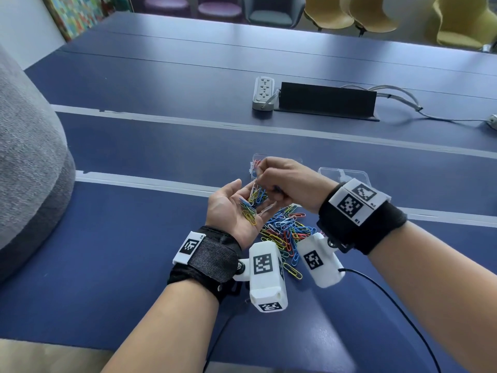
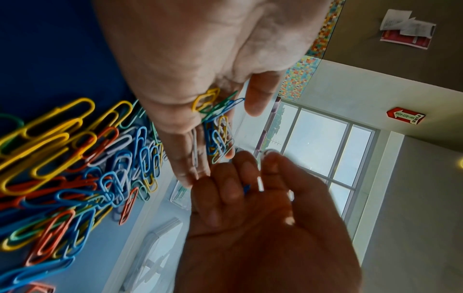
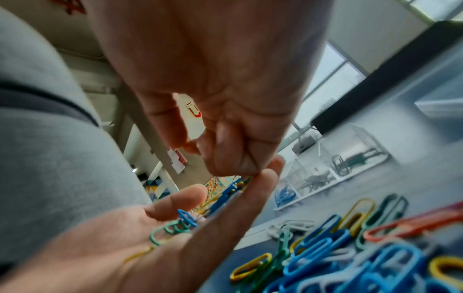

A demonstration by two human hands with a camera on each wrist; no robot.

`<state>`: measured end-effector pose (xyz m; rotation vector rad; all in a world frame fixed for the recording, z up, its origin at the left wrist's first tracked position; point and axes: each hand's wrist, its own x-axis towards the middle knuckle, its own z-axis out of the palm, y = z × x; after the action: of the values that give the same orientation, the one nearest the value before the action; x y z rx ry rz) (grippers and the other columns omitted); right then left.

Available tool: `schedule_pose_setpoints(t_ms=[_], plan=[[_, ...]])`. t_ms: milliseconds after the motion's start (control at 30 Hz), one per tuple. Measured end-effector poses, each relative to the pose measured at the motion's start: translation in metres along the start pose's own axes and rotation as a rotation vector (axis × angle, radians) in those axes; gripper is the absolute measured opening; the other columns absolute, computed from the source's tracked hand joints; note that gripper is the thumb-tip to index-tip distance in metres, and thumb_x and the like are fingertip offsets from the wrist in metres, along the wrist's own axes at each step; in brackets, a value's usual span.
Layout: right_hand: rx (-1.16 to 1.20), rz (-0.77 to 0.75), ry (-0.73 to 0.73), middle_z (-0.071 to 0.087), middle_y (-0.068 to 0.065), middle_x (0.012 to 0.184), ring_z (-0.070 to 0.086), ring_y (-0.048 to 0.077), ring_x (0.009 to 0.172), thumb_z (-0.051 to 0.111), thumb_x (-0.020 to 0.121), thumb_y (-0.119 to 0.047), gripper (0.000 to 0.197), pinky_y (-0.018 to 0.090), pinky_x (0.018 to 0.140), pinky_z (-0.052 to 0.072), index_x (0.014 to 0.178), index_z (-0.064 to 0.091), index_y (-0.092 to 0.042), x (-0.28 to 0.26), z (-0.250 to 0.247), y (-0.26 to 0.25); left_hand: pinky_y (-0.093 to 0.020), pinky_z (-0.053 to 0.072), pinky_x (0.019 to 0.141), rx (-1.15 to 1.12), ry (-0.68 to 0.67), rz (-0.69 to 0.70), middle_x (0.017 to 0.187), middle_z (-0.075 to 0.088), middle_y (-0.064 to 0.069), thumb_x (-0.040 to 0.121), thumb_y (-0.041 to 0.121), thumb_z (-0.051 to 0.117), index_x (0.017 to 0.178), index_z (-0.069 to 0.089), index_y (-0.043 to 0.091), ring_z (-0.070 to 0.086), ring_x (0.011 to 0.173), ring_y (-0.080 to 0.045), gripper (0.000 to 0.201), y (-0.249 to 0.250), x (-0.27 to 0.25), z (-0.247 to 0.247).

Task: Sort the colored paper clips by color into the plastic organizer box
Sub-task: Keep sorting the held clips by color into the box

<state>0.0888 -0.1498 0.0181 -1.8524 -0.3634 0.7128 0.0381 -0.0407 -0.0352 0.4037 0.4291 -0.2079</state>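
Note:
My left hand [image 1: 228,208] lies palm up above the table, fingers relaxed, carrying several mixed paper clips [image 1: 251,207] in blue, yellow, green and white. Over its fingertips my right hand [image 1: 285,179] is curled; it pinches a clip between thumb and forefinger and keeps a blue clip [image 2: 246,188] tucked in its curled fingers. The clear organizer box [image 1: 256,164] sits just behind the hands, mostly hidden, with red clips showing. In the right wrist view the organizer box [image 3: 338,164] holds blue clips [image 3: 285,194] in one compartment and dark green ones in others. A loose pile of clips [image 1: 287,230] lies under the hands.
The box's clear lid [image 1: 345,175] lies to the right behind my right wrist. A white power strip [image 1: 263,92] and a black cable hatch [image 1: 325,100] sit farther back on the blue table [image 1: 121,238]. A grey upholstered seat [image 1: 29,157] stands at the left.

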Motion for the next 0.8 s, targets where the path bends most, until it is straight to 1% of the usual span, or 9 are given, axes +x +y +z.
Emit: schedule_pose_setpoints(t_ms=[67,133,200,300,400,500,567,667,800], plan=[[-0.333,-0.077,0.012,0.046,-0.011,0.058,0.048,0.002,0.05,0.065,0.085,-0.023,0.009,0.016,0.051,0.045,0.079,0.059,-0.02,-0.001,0.002,0.001,-0.045,0.055,0.074,0.024,0.013,0.003,0.097,0.066,-0.02,0.097,0.03,0.032,0.106,0.059,-0.002,0.063,0.092,-0.035,0.043,0.001,0.001,-0.001],[-0.666,-0.176,0.013,0.045,-0.013,0.056,0.048,-0.004,0.05,0.071,0.08,-0.032,0.011,0.008,0.053,0.035,0.087,0.068,-0.023,-0.001,0.005,0.003,-0.04,0.057,0.07,0.056,0.012,-0.002,0.091,0.067,-0.017,0.097,0.033,0.031,0.102,0.06,-0.001,0.067,0.083,-0.029,0.044,0.001,0.001,-0.002],[-0.767,-0.214,0.026,0.046,-0.014,0.057,0.046,-0.004,0.053,0.07,0.079,-0.032,0.012,0.009,0.053,0.031,0.088,0.072,-0.024,0.0,0.008,0.003,-0.04,0.058,0.069,0.055,0.005,-0.007,0.089,0.068,-0.018,0.097,0.034,0.032,0.099,0.061,-0.002,0.069,0.077,-0.028,0.046,0.001,0.0,-0.002],[-0.598,-0.21,0.051,0.056,-0.011,0.061,0.05,0.001,0.054,0.07,0.081,-0.024,0.006,0.014,0.057,0.038,0.082,0.072,-0.019,0.004,0.007,0.001,-0.044,0.052,0.082,0.048,0.004,0.003,0.093,0.068,-0.018,0.096,0.033,0.034,0.097,0.062,-0.002,0.067,0.085,-0.031,0.045,0.0,0.0,-0.002],[-0.225,-0.112,0.107,0.049,-0.011,0.05,0.042,0.005,0.043,0.059,0.085,-0.012,0.016,0.017,0.041,0.035,0.069,0.059,-0.017,0.003,0.001,-0.004,-0.048,0.047,0.091,0.046,0.005,0.004,0.114,0.062,-0.021,0.096,0.031,0.034,0.109,0.059,-0.003,0.06,0.1,-0.037,0.045,0.002,0.001,-0.003],[0.272,0.036,0.103,0.046,-0.001,0.053,0.032,0.015,0.045,0.044,0.069,-0.011,0.007,0.013,0.038,0.025,0.065,0.041,-0.014,0.002,-0.006,-0.01,-0.048,0.048,0.09,0.039,-0.004,-0.015,0.126,0.057,-0.025,0.096,0.03,0.032,0.124,0.053,-0.004,0.058,0.106,-0.039,0.049,0.005,0.002,-0.004],[0.317,0.066,0.097,0.047,0.004,0.057,0.031,0.015,0.045,0.04,0.063,-0.009,0.008,0.012,0.037,0.025,0.067,0.039,-0.015,0.0,-0.01,-0.013,-0.048,0.048,0.088,0.036,-0.014,-0.029,0.129,0.055,-0.026,0.096,0.03,0.032,0.13,0.05,-0.004,0.057,0.11,-0.039,0.051,0.005,0.002,-0.004],[0.131,0.054,0.115,0.045,0.004,0.059,0.033,0.01,0.038,0.044,0.078,0.001,0.018,0.012,0.037,0.023,0.074,0.049,-0.015,0.0,-0.014,-0.009,-0.048,0.049,0.086,0.025,-0.024,-0.035,0.122,0.058,-0.025,0.096,0.028,0.032,0.128,0.051,-0.003,0.06,0.106,-0.038,0.048,0.003,0.002,-0.003],[-0.662,-0.129,0.099,0.05,-0.012,0.057,0.045,0.001,0.049,0.067,0.076,-0.015,0.013,0.02,0.055,0.039,0.083,0.071,-0.025,-0.004,-0.014,-0.001,-0.047,0.049,0.091,0.035,-0.039,-0.018,0.111,0.064,-0.021,0.094,0.02,0.036,0.116,0.058,-0.004,0.063,0.097,-0.034,0.039,0.004,0.003,-0.005]])
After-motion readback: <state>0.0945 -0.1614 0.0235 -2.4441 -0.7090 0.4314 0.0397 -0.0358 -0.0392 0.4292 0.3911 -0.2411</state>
